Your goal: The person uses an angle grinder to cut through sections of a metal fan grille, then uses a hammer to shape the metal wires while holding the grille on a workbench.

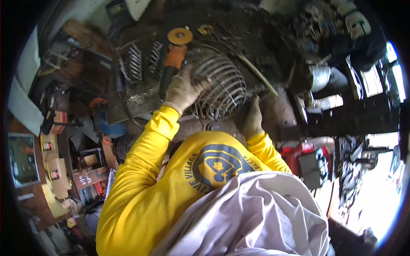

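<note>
A round cage of bent metal rods (224, 79) sits on the dark workbench in front of me. My left hand (183, 89), in a dusty tan work glove, is at the cage's left side with fingers spread; its thumb side reaches to the rods. My right hand (253, 119), also gloved, stands at the cage's lower right with fingers stretched upward. Whether it touches the rods I cannot tell. Just beyond my left hand lies an orange and black angle grinder (174, 57) with a yellow-orange disc (180, 36) facing up.
Twisted metal pieces (135, 62) lie left of the grinder. A pale rod (258, 74) slants right of the cage. Metal scraps (316, 30) pile up at the far right. Cluttered shelves with boxes (55, 170) stand left; red items (297, 155) are at right.
</note>
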Motion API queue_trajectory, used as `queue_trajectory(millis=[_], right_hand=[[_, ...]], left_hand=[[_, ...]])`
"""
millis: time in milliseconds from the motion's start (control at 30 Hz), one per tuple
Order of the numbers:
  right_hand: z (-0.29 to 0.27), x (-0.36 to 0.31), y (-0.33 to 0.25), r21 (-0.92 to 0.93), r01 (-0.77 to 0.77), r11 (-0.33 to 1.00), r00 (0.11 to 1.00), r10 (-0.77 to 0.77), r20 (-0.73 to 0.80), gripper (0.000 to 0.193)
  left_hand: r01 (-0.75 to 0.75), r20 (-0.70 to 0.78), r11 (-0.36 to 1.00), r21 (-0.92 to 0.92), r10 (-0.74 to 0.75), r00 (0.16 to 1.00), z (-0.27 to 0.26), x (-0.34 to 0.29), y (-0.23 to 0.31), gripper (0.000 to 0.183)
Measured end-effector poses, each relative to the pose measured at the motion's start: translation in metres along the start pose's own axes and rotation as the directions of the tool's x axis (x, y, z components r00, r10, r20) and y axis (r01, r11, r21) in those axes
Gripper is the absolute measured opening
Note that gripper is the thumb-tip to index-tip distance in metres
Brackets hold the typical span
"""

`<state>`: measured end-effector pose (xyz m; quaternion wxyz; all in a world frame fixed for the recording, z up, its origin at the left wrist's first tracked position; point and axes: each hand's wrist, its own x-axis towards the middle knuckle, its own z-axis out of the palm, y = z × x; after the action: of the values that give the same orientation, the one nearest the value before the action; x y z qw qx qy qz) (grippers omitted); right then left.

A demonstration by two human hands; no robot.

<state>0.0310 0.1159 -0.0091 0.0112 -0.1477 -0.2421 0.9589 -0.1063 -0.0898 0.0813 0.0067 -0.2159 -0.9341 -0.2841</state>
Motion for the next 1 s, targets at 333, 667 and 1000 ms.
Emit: queue_trajectory(millis=[333, 667, 1000], right_hand=[[-0.072, 0.003, 0.019, -0.223, 0.151, 0.963, 0.984, -0.125, 0.128, 0.025], [-0.062, -0.004, 0.009, -0.397, 0.208, 0.894, 0.946, -0.082, 0.313, 0.037], [-0.052, -0.009, 0.006, -0.316, 0.176, 0.932, 0.965, -0.099, 0.244, 0.033]], left_hand=[[-0.008, -0.002, 0.999, -0.052, 0.008, 1.0, 0.01, 0.006, -0.021, 0.089], [0.032, 0.055, 0.999, -0.043, -0.03, 0.998, 0.005, 0.01, -0.009, 0.088], [0.06, 0.042, 0.998, -0.005, -0.06, 0.997, 0.008, 0.006, -0.015, 0.084]])
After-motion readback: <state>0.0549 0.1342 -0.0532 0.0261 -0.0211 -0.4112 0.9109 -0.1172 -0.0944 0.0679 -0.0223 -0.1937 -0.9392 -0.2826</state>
